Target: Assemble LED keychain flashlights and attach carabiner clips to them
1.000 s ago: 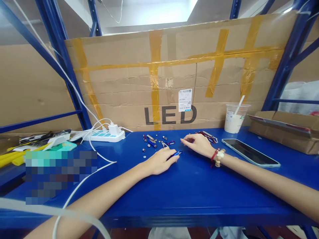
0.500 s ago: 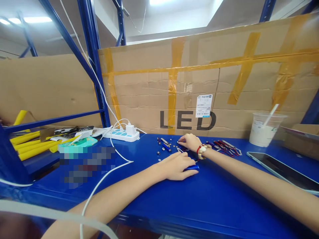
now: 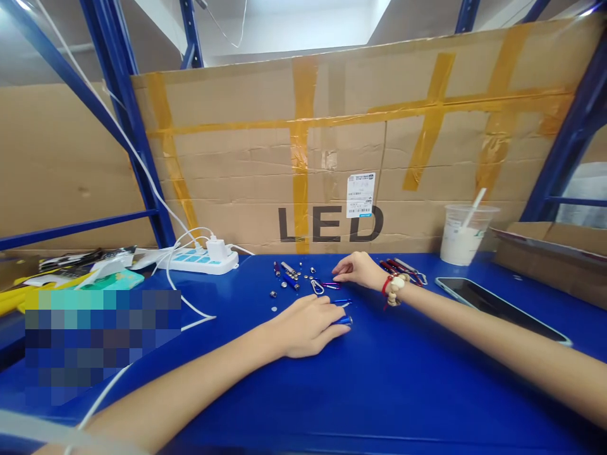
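My left hand [image 3: 308,325] rests palm down on the blue table, thumb and fingers closed around a small blue metal tube [image 3: 344,320] whose end sticks out at the fingertips. A thin blue piece [image 3: 341,301] lies just past its knuckles. My right hand [image 3: 360,272], with a red cord and beaded bracelet at the wrist, hovers low with thumb and fingertips together; anything between them is too small to make out. Close below those fingertips lies a purple-red slim tube [image 3: 331,285]. Left of it are a silver clip [image 3: 317,287], another blue tube [image 3: 291,281] and several small round silver pieces [image 3: 284,285].
Several dark red tubes with clips [image 3: 403,270] lie behind my right wrist. A phone [image 3: 502,309], a plastic cup with a straw [image 3: 467,234] and an open carton [image 3: 550,259] stand right. At left are a white power strip [image 3: 199,258] and its cable [image 3: 190,306]. Cardboard [image 3: 237,170] closes the back.
The view has turned right, so everything sits further left in the picture. My right hand has shifted right from the small silver pieces, uncovering the purple-red tube. My left hand keeps its blue tube.
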Demonstrator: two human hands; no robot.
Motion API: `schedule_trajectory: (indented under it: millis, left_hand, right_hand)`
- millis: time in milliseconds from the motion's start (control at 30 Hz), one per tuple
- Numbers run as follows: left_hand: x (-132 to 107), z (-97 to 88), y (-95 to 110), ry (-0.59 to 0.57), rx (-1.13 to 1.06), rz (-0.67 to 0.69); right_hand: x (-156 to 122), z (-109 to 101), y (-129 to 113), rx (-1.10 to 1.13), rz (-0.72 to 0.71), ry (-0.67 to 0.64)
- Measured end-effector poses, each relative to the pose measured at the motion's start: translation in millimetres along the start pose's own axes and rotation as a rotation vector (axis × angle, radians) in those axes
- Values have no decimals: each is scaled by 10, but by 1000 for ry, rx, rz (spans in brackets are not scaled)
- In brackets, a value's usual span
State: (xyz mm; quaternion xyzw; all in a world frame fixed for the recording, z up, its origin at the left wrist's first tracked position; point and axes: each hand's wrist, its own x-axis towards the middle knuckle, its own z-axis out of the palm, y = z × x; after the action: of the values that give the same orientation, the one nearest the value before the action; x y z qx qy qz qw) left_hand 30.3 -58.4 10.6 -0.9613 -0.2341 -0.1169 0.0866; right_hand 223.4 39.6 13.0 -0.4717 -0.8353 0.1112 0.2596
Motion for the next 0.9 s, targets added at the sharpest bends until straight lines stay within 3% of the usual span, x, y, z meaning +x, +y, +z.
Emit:
schedule_trajectory:
  millis: [100, 267, 467, 733, 900]
  left_hand:
    - [13, -6, -7, 5, 21, -33]
    - [-3, 62, -53, 66, 94, -86]
    - [-28, 69, -57, 142, 96, -196]
    - [-26, -9, -65, 165, 54, -318]
    - [-23, -21, -74, 203, -73, -305]
  right_hand:
    - [-177, -36, 8, 88, 5, 30]
    - [-490, -129, -78, 436, 124, 20]
    - [-666, -200, -257, 621, 223, 83]
    - [-800, -165, -498, 655, 94, 55]
    - [-831, -187, -536, 580, -1, 142]
